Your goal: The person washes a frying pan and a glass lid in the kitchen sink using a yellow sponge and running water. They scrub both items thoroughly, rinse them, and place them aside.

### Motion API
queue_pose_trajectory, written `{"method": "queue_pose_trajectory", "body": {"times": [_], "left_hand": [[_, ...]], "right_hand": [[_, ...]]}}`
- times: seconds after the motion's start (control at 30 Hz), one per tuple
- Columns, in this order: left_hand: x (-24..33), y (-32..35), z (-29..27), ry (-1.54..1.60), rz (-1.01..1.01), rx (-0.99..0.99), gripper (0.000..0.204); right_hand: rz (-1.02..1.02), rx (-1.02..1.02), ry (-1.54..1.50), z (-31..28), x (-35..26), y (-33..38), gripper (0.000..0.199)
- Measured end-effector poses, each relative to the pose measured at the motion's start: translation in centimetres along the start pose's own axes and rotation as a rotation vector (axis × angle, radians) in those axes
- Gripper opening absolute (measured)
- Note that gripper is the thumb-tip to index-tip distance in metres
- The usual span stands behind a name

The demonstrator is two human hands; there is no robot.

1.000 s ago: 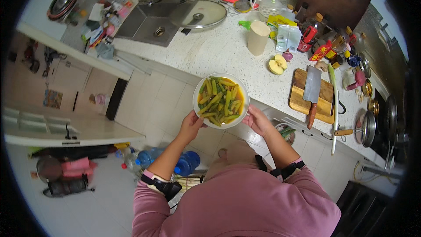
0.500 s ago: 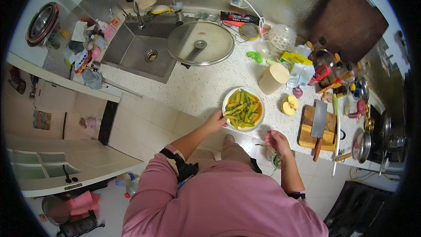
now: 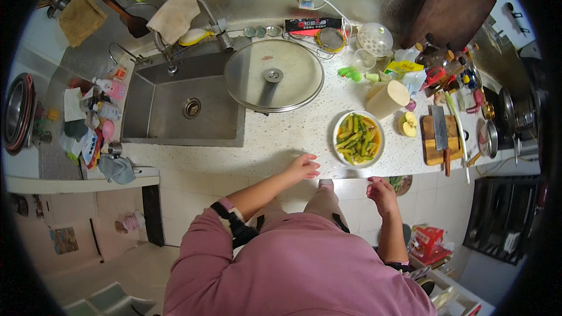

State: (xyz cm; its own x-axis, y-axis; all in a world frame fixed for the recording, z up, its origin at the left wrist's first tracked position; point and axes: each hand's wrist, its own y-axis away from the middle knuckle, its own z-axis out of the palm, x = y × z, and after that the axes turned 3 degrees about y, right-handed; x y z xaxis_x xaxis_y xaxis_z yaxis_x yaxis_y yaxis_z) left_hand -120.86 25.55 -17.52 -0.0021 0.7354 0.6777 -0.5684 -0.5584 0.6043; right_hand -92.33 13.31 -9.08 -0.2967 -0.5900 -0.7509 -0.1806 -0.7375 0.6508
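A white plate of green and yellow cooked vegetables (image 3: 357, 138) sits on the speckled countertop (image 3: 281, 137) near its front edge. My left hand (image 3: 303, 168) rests open on the counter edge, a little left of the plate, holding nothing. Just below the counter edge and the plate, my right hand (image 3: 381, 192) hangs open and empty. Both forearms wear pink sleeves.
A large glass pan lid (image 3: 274, 75) lies across the steel sink (image 3: 184, 105) and the counter. Right of the plate are a cut apple (image 3: 407, 124), a beige cup (image 3: 387, 99) and a wooden board with a cleaver (image 3: 441, 134). Bottles and pans crowd the far right.
A second ago both hands carried the plate in front of me. The plate now stands on the counter, and both hands have let go and drawn back to the edge.
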Motion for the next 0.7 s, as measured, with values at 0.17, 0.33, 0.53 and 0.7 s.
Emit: {"method": "queue_pose_trajectory", "body": {"times": [0.17, 0.33, 0.53, 0.7], "left_hand": [[0.2, 10.4, -11.1, -0.121, -0.031, -0.001, 0.035], [2.6, 12.5, -20.1, -0.018, 0.148, 0.181, 0.034], [7.5, 1.2, -19.5, -1.238, 0.665, 0.625, 0.056], [11.3, -4.9, -16.3, -1.407, 0.619, 0.799, 0.073]], "right_hand": [[0.090, -0.106, 0.001, 9.1, 2.3, 0.5, 0.027], [0.088, -0.173, 0.021, 16.1, 1.6, -1.2, 0.029], [0.107, -0.250, -0.013, 19.3, -1.1, -5.5, 0.032], [0.098, -0.273, -0.190, 20.3, -3.8, -10.9, 0.041]]}}
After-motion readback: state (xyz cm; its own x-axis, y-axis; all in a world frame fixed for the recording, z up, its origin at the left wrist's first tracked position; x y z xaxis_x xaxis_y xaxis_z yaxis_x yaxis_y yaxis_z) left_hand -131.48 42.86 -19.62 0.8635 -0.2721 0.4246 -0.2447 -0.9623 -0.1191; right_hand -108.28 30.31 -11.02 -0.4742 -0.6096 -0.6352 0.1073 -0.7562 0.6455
